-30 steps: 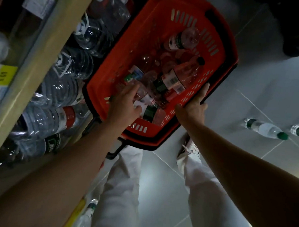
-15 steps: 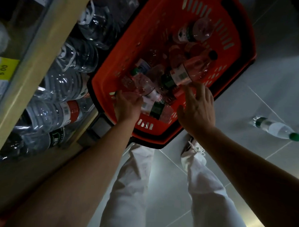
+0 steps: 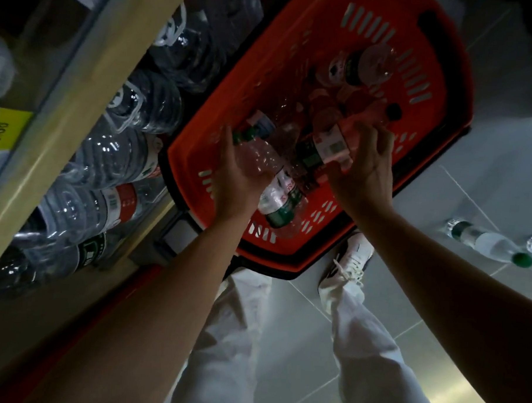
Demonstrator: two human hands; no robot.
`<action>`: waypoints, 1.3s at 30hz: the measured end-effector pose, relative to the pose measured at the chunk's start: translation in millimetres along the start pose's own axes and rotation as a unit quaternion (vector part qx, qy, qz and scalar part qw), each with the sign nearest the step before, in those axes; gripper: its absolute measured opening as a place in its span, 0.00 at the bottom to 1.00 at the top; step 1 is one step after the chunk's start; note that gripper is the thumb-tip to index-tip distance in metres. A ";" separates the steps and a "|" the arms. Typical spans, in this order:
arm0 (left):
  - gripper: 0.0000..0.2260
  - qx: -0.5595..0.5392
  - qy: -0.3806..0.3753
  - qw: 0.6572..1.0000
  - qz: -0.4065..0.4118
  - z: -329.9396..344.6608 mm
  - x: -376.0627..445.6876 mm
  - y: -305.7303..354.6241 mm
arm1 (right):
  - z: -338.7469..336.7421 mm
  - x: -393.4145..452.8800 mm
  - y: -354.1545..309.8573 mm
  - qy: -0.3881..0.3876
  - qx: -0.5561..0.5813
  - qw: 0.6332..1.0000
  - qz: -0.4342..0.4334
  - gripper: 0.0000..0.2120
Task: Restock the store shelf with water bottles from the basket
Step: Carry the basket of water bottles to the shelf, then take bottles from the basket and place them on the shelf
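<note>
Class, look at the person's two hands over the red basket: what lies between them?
In the head view, water bottles lie between the left hand and right hand, inside the red basket.

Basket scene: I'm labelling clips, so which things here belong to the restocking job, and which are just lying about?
Part of the job:
- red basket
- bottle in the left hand
- bottle under the right hand
- remaining basket bottles
- shelf of large water jugs

Just lying about:
- loose bottles on the floor
- yellow price tag
</note>
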State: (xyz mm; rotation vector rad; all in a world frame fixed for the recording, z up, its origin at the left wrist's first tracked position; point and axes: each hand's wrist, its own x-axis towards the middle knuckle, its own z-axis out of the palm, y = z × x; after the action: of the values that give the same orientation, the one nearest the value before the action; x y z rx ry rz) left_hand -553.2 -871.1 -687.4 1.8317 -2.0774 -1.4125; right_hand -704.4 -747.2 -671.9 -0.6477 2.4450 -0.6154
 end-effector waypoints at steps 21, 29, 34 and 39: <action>0.48 0.047 -0.087 0.984 0.147 -15.7 31.0 29.8 | 27.8 74.7 -11.9 0.044 0.252 0.926 0.277 0.46; 0.48 0.076 -0.024 0.983 0.168 -64.1 3.4 29.6 | 8.2 24.4 -61.3 -0.023 0.132 0.991 0.002 0.47; 0.49 0.056 0.009 0.986 0.155 -99.0 -42.3 55.0 | -47.4 -20.7 -86.2 -0.032 0.065 0.993 -0.097 0.47; 0.50 0.048 0.066 0.989 0.126 -145.0 -123.2 104.1 | -125.3 -77.7 -114.1 -0.097 0.034 0.980 -0.170 0.46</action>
State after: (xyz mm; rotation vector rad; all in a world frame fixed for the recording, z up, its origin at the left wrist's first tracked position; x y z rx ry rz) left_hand -515.2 -868.7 -473.9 1.5739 -2.2468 -1.1192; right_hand -684.9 -757.4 -486.7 -1.0591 2.1389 -0.7260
